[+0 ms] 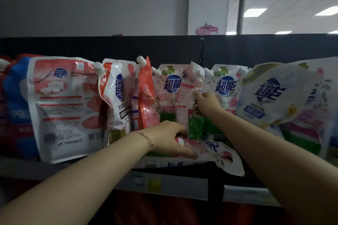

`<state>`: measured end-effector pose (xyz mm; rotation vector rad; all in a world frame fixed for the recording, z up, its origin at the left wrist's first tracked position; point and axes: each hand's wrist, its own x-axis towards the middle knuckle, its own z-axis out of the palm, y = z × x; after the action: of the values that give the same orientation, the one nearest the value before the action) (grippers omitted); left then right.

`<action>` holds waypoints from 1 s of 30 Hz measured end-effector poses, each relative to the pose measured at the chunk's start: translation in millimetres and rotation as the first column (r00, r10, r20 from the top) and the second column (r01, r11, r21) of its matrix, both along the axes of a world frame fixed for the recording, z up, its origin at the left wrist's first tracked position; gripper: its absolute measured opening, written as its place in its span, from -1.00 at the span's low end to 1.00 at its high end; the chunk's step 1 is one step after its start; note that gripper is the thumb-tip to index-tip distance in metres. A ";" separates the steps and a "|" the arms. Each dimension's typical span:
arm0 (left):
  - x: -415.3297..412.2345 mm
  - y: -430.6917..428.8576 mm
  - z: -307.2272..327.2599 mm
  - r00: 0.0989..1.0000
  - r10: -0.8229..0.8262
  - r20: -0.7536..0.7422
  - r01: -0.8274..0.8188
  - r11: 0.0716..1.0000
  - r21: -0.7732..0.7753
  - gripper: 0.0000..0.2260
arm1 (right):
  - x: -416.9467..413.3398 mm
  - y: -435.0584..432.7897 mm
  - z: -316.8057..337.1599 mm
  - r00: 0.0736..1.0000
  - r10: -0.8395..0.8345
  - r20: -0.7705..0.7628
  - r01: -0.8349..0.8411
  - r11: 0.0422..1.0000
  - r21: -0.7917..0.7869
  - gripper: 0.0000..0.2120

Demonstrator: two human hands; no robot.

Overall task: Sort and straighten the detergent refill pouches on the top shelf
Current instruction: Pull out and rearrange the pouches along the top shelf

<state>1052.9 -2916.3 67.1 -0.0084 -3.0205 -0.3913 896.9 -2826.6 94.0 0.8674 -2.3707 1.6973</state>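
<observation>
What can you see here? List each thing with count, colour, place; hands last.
blue pouch: one, blue, far left
reversed pouch: one, white and pink, left
white-orange pouch: one, white and orange, left of centre
orange pouch: one, orange, beside it
floral pouches: two, white, pink and green, centre
pink pouch: one, pink, between them
lying pouch: one, floral white, flat at shelf front
yellow pouch: one, white and yellow, right
shelf: one, grey, below pouches
left hand: one, grips lying pouch
right hand: one, pinches pink pouch
</observation>
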 end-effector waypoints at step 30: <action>-10.7 43.0 42.8 0.392 0.654 -0.647 0.198 0.627 0.754 -0.66 | 89.7 104.4 -58.1 0.927 -0.020 -0.375 0.135 0.950 0.282 -0.40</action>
<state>1042.2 -2873.3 109.9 0.2425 -1.5129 -1.1314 986.6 -2722.2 35.9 1.0130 -2.3891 1.0380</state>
